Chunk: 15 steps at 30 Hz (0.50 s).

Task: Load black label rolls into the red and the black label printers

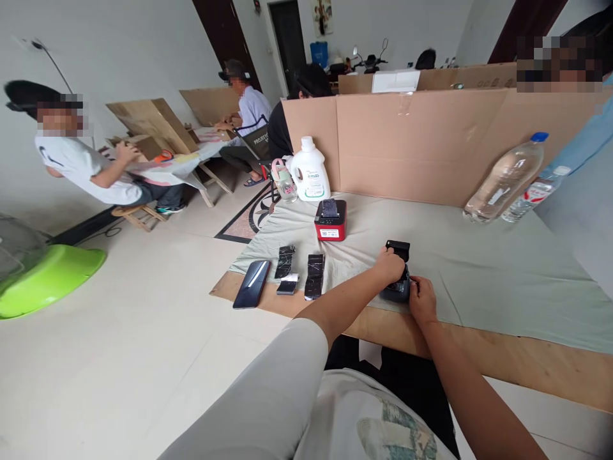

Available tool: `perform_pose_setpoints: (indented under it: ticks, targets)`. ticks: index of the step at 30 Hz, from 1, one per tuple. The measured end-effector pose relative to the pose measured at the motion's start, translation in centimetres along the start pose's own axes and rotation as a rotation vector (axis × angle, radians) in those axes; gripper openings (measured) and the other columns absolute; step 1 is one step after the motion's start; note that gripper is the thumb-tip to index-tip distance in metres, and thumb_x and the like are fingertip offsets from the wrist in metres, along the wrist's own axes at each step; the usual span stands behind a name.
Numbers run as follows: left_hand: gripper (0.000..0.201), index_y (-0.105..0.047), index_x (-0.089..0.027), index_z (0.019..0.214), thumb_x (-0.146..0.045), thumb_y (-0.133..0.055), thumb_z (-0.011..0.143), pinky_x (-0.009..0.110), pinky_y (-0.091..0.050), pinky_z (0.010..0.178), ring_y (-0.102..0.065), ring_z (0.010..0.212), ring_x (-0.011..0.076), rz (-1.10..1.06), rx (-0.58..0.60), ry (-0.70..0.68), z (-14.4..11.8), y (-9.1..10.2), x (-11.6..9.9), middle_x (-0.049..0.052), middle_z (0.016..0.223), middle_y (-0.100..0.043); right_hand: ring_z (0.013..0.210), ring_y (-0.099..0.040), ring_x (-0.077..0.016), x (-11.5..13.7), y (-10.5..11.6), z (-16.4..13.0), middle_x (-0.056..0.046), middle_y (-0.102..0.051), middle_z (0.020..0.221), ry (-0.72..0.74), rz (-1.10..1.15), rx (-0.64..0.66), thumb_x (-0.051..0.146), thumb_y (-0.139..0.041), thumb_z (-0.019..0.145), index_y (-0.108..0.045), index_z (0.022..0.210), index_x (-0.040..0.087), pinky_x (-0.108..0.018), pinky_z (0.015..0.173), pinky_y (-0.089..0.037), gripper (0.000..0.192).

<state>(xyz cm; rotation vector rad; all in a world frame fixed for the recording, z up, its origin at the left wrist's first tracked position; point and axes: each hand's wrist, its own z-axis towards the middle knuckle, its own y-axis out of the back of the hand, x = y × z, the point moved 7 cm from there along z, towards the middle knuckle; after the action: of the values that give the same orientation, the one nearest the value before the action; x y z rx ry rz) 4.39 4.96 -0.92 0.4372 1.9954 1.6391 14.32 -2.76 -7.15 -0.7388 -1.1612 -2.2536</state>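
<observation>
A small black label printer (396,294) stands near the table's front edge with its lid (398,248) raised. My left hand (391,266) is over its opening, fingers bent down into it; what the fingertips pinch, if anything, is hidden. Against the printer's right side, my right hand (423,299) grips with curled fingers. Left of my hands lie a dark strip of labels (315,276), another dark strip (285,261) and a small roll (288,284). A dark phone (251,284) lies beside them. Farther back is a red and black printer (330,222) with a dark strip on top.
A white detergent jug (310,171) and a pink-handled bottle (284,181) stand at the back left. A cardboard partition (412,147) borders the cloth-covered table (479,275). Two plastic bottles, one large (507,179), lean at the right. Other people sit nearby.
</observation>
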Motion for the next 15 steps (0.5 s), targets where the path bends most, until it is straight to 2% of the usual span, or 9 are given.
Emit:
perform_pose_setpoints:
  ticks: [5, 10, 12, 15]
  targets:
    - [0.025, -0.068, -0.011, 0.097, -0.014, -0.062, 0.073, 0.047, -0.025, 0.099, -0.042, 0.113, 0.0333, 0.004, 0.040, -0.023, 0.1, -0.2, 0.0, 0.020, 0.113, -0.062, 0.094, -0.055, -0.0236, -0.1, 0.0, 0.0, -0.012, -0.061, 0.095, -0.021, -0.002, -0.001, 0.030, -0.036, 0.086, -0.059, 0.094, 0.017, -0.043, 0.086, -0.045, 0.028]
    - [0.030, -0.063, -0.014, 0.098, -0.014, -0.066, 0.068, 0.045, -0.031, 0.098, -0.050, 0.108, 0.0301, -0.091, 0.043, -0.014, -0.2, 0.7, 0.7, 0.014, 0.103, -0.065, 0.093, -0.055, -0.0242, -0.1, 0.1, 0.0, -0.012, -0.061, 0.093, -0.028, 0.005, -0.003, 0.031, -0.036, 0.085, -0.059, 0.093, 0.017, -0.044, 0.085, -0.045, 0.028]
    - [0.033, -0.059, -0.017, 0.100, -0.013, -0.065, 0.067, 0.041, -0.038, 0.094, -0.055, 0.099, 0.0248, -0.268, 0.019, -0.011, -0.6, 1.4, 1.7, 0.008, 0.098, -0.065, 0.092, -0.056, -0.0242, -0.1, 0.1, 0.0, -0.013, -0.061, 0.093, -0.032, 0.009, -0.004, 0.032, -0.037, 0.084, -0.059, 0.093, 0.016, -0.043, 0.085, -0.046, 0.029]
    - [0.033, -0.055, -0.018, 0.100, -0.013, -0.063, 0.069, 0.031, -0.046, 0.082, -0.059, 0.089, 0.0165, -0.734, -0.024, -0.019, -2.1, 2.9, 4.8, 0.003, 0.098, -0.063, 0.092, -0.056, -0.0242, -0.1, 0.1, 0.0, -0.013, -0.061, 0.093, -0.046, 0.018, -0.003, 0.033, -0.037, 0.085, -0.059, 0.093, 0.017, -0.044, 0.085, -0.045, 0.029]
